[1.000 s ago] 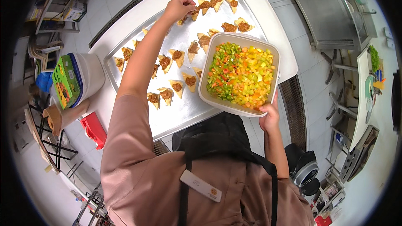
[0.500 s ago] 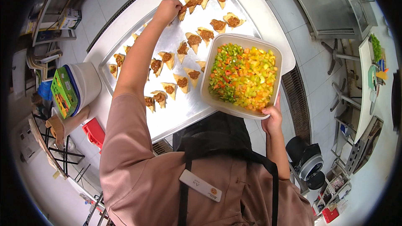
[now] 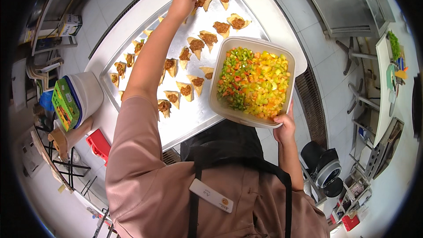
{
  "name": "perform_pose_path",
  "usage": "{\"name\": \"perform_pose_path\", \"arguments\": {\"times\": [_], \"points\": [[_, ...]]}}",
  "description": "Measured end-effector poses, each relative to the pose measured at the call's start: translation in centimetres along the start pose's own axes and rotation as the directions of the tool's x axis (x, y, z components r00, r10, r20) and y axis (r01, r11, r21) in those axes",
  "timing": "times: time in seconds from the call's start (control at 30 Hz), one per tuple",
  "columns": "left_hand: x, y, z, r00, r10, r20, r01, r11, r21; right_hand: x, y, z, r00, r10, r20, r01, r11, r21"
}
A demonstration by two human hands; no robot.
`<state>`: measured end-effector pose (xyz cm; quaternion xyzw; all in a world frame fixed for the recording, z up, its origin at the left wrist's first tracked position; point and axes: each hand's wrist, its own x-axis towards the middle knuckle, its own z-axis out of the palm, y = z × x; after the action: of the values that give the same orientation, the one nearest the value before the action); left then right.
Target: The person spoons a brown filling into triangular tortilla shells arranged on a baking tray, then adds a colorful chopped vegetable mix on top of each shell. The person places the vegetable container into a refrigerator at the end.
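Note:
A large metal tray (image 3: 200, 110) lies before me with rows of folded, pointed crisp pieces (image 3: 197, 46), each topped with chunky red-brown filling. My left hand (image 3: 183, 5) reaches over to the tray's far side. Its fingertips are pinched together at a topped piece in the far row; whatever lies between them is hidden. At the right, my right hand (image 3: 285, 128) grips the near right corner of a square plastic container (image 3: 240, 118), holding it above the tray's edge. Diced vegetables (image 3: 255, 79) in green, yellow, orange and red fill it. My left forearm covers some of the pieces.
The tray rests on a white table (image 3: 99, 64). At its left end stand a white tub (image 3: 91, 86) and a green box (image 3: 66, 103), with a red object (image 3: 99, 144) nearby. A metal cabinet (image 3: 343, 9) is at the far right. A floor grate (image 3: 312, 101) runs beside the table.
My left hand has moved slightly right and farther away along the far row, its fingers still pinched. The container stays in my right hand in nearly the same place.

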<state>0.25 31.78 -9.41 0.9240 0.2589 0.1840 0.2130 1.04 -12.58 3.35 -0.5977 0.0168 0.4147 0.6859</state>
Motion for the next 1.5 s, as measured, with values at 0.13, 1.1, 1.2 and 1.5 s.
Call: {"name": "perform_pose_path", "arguments": {"times": [0.13, 1.1, 1.2, 1.5], "points": [[1.1, 1.6, 0.0, 0.997, -0.051, 0.058, 0.052, 0.999, -0.005, 0.1, 0.0, -0.1, 1.0, 0.017, -0.012, -0.017, 0.999, 0.042], [-5.7, 13.0, -4.7, 0.947, 0.17, 0.274, 0.02, 0.817, -0.577, 0.0, 0.6, -0.4, 1.0, 0.025, -0.011, -0.025, 0.997, 0.07], [-11.1, 17.4, -7.7, 0.704, 0.475, 0.528, -0.29, 0.871, -0.397, 0.0, 0.2, -0.1, 1.0, 0.016, 0.003, -0.017, 0.997, 0.07], [-14.2, 19.7, -9.4, 0.663, 0.476, 0.578, -0.428, 0.874, -0.23, -0.2, -0.9, 0.7, 0.999, -0.002, 0.048, -0.003, 0.994, 0.106]]}}
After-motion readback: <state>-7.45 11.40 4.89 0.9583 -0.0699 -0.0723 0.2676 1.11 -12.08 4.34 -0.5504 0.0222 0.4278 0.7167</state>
